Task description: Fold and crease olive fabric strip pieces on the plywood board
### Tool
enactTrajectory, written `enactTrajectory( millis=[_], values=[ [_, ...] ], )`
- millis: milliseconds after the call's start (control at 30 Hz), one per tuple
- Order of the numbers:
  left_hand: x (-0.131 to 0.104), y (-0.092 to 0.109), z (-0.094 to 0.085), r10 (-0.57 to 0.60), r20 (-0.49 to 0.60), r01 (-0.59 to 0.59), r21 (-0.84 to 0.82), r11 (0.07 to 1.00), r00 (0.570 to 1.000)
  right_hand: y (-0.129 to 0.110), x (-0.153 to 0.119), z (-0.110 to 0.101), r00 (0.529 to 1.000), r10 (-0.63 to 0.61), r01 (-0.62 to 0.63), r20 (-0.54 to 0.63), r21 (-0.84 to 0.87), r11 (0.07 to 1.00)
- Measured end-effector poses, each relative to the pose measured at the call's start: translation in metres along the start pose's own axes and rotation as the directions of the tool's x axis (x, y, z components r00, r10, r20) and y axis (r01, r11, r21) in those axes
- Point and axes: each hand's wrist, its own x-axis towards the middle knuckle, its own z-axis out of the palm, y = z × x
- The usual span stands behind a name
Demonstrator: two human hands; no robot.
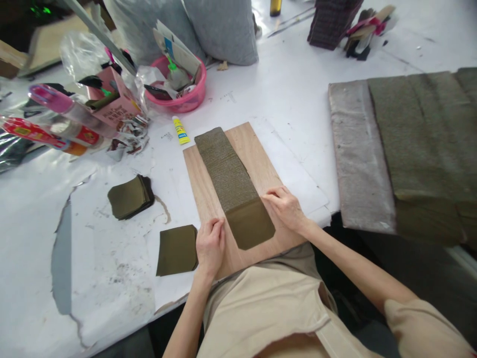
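In front of me lies a wooden board (268,171) with a long textured olive strip (227,171) on it. A smooth olive panel (251,226) with cut corners covers the strip's near end. My left hand (210,246) is closed, its fingertips at the left end of the seam between strip and panel. At the right end of that seam, my right hand (285,206) pinches the panel's edge. A flat stack of olive panels (177,251) lies just left of my left hand; another stack (128,199) sits farther left.
A yellow glue tube (181,131) lies beyond the board. Behind it stand a pink basket (186,102) of supplies and several bottles (74,107). Large olive sheets (421,149) rest at right over a grey slab (361,154). Dark stacked pieces (331,22) stand at the back.
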Motion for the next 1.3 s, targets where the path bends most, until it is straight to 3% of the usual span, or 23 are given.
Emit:
enactTrajectory(
  millis=[67, 167, 300, 467, 567, 667, 733, 867, 967, 1100, 1200, 1300],
  values=[
    [0.002, 0.001, -0.001, -0.053, -0.038, 0.047, -0.128, 0.991, 0.998, -0.007, 0.007, -0.002, 0.999, 0.012, -0.013, 0.032, 0.031, 0.999],
    [0.008, 0.007, -0.001, -0.054, -0.031, 0.047, -0.203, 0.978, 0.998, -0.020, 0.022, -0.003, 0.979, -0.048, 0.059, 0.198, -0.049, 0.997],
    [0.013, 0.017, 0.004, -0.012, -0.024, 0.007, -0.209, 0.978, 1.000, -0.026, 0.040, -0.001, 0.941, -0.044, 0.101, 0.335, -0.154, 0.983],
    [0.017, 0.022, 0.010, 0.028, -0.020, -0.031, -0.150, 0.988, 0.999, -0.023, 0.054, 0.000, 0.885, 0.045, -0.015, 0.464, -0.068, 0.998],
    [0.021, 0.023, 0.010, 0.049, -0.010, -0.050, -0.135, 0.990, 0.999, -0.025, 0.054, -0.004, 0.881, 0.071, -0.041, 0.467, -0.074, 0.996],
    [0.030, 0.027, 0.007, 0.085, -0.017, -0.086, -0.104, 0.991, 0.996, -0.031, 0.048, -0.011, 0.916, 0.015, 0.011, 0.401, -0.062, 0.998],
    [0.037, 0.033, 0.005, 0.130, -0.027, -0.132, -0.077, 0.988, 0.991, -0.035, 0.043, -0.017, 0.920, -0.025, 0.013, 0.391, 0.032, 0.999],
    [0.051, 0.045, 0.004, 0.255, 0.020, -0.253, -0.060, 0.966, 0.967, -0.038, 0.033, -0.027, 0.891, 0.025, -0.202, 0.454, 0.346, 0.916],
    [0.055, 0.047, 0.005, 0.325, 0.084, -0.317, -0.090, 0.944, 0.942, -0.033, 0.030, -0.032, 0.869, 0.101, -0.328, 0.484, 0.410, 0.851],
    [0.047, 0.045, 0.000, 0.277, 0.154, -0.244, -0.201, 0.949, 0.948, -0.020, 0.031, -0.031, 0.868, 0.149, -0.367, 0.474, 0.409, 0.836],
    [0.036, 0.043, -0.012, 0.189, 0.179, -0.112, -0.372, 0.922, 0.966, -0.014, 0.030, -0.021, 0.884, 0.171, -0.377, 0.436, 0.444, 0.813],
    [0.024, 0.033, -0.029, 0.039, 0.171, 0.062, -0.547, 0.835, 0.984, -0.016, 0.026, -0.004, 0.909, 0.189, -0.346, 0.372, 0.416, 0.841]
  ],
)
